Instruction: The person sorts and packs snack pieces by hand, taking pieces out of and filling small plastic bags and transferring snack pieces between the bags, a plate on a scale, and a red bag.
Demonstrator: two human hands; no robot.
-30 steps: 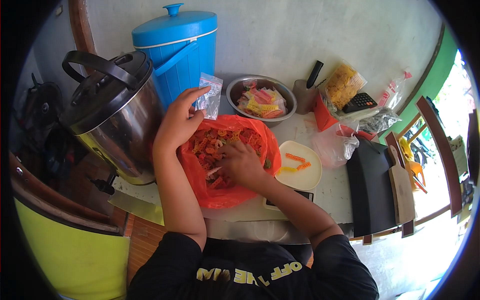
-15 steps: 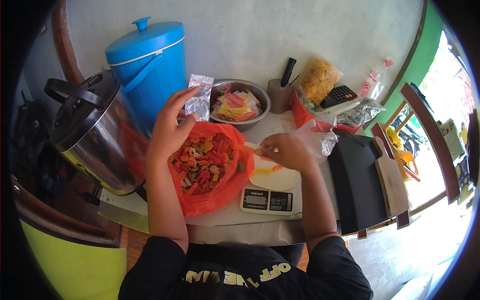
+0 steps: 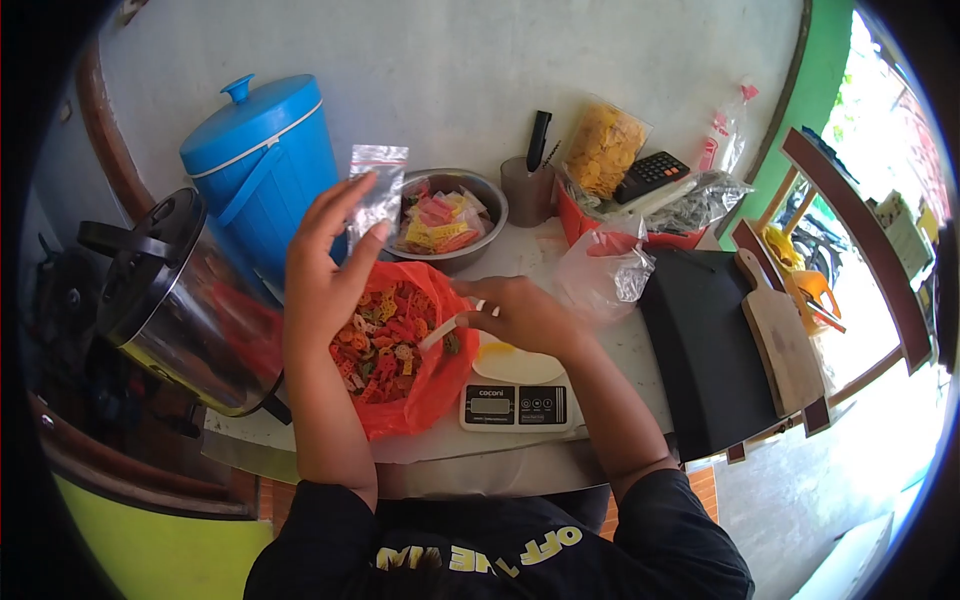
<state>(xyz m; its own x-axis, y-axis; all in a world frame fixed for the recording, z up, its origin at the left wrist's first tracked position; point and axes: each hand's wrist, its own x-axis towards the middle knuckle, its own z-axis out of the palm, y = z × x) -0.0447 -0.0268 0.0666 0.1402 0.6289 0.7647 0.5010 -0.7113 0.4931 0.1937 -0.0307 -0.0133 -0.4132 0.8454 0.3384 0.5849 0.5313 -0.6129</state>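
My left hand [image 3: 325, 255] is raised over the left side of the red plastic bag [image 3: 415, 418], its thumb and fingers closed on a small clear zip bag [image 3: 378, 165]. Colourful dry snack pieces [image 3: 385, 345] in red, orange, yellow and green fill the red bag. Between the fingertips of my right hand [image 3: 525, 315] is a pale, strip-like snack piece [image 3: 438, 333], over the bag's right edge. Below that hand sits a white kitchen scale [image 3: 520, 408], a yellow piece [image 3: 496, 350] lying on its plate. The display is not readable.
Behind stands a metal bowl [image 3: 490, 235] holding filled small packets [image 3: 445, 222]. To the left are a blue lidded container [image 3: 265, 160] and a steel pot [image 3: 205, 340]. A red basket [image 3: 575, 218], calculator [image 3: 650, 176], black board [image 3: 690, 350] and wooden board [image 3: 780, 345] are rightward.
My right hand has moved left from above the scale to the red bag's edge, and the piece in it now looks pale instead of orange. My left hand still holds the zip bag. The view has shifted.
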